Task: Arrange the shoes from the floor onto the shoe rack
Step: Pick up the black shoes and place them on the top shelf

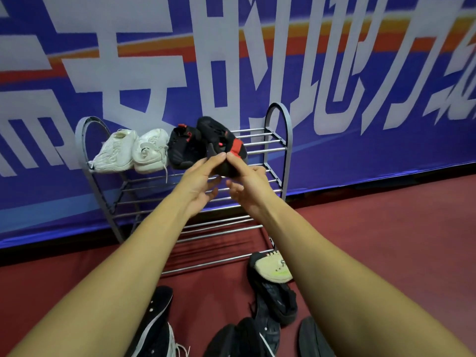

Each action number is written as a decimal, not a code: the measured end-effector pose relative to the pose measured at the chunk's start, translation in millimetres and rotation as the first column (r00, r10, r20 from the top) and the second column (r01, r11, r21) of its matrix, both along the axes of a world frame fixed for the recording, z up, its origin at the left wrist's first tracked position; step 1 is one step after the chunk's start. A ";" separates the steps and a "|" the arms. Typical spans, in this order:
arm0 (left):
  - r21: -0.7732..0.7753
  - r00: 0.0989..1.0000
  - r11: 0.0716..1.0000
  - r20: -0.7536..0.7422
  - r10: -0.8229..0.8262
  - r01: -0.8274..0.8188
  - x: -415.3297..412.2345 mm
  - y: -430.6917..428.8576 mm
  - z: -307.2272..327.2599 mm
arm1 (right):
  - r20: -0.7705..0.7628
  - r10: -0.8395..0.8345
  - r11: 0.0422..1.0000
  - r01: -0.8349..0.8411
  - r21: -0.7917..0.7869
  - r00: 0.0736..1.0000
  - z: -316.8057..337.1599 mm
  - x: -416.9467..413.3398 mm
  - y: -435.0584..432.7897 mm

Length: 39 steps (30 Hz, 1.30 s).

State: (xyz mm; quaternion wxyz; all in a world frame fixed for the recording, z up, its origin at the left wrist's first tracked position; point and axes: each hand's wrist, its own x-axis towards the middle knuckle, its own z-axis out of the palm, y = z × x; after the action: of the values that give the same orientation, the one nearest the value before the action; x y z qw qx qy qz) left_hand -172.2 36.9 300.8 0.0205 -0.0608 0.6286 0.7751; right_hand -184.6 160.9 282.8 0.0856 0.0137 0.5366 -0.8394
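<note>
Roughly five shoes left on the red floor [386,240]: black shoes [279,302] of mesh, one beige shoe [273,270] of knit. Further out, left hand [199,182] and right hand [248,184] close together, both pinching a black-and-red shoe [219,140] above the tubular metal shoe rack [260,143], top tier, beside its mate [181,148]. Beyond, two puffy white sneakers [116,153] already shelved

There are one rack [289,150], two white shoes [114,150] [150,150], two black-red shoes [181,146] [219,136], five floor shoes [154,318] [239,338] [275,300] [273,269] [310,336].
</note>
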 end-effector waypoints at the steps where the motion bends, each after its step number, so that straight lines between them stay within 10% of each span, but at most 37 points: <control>1: 0.022 1.000 1.000 0.024 0.019 -0.019 -5.2 -1.7 -3.8 | 0.005 -0.011 0.999 0.011 0.040 1.000 -2.0 -4.4 -0.7; 18: 0.393 0.992 0.912 0.089 0.087 -0.115 -57.8 5.7 -28.6 | -0.009 -0.184 0.980 0.182 -0.080 0.983 -27.2 -65.2 -35.3; 39: 0.269 0.971 0.943 0.192 0.145 -0.194 -64.0 -22.8 -31.3 | -0.108 -0.360 0.915 0.373 0.156 0.927 -31.2 -92.3 -35.5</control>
State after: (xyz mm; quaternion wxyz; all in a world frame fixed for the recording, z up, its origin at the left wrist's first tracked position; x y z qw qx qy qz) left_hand -236.2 14.2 269.5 0.0157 -0.1770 0.4983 0.8486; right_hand -277.0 125.3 251.6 -0.0954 0.0892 0.5983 -0.7906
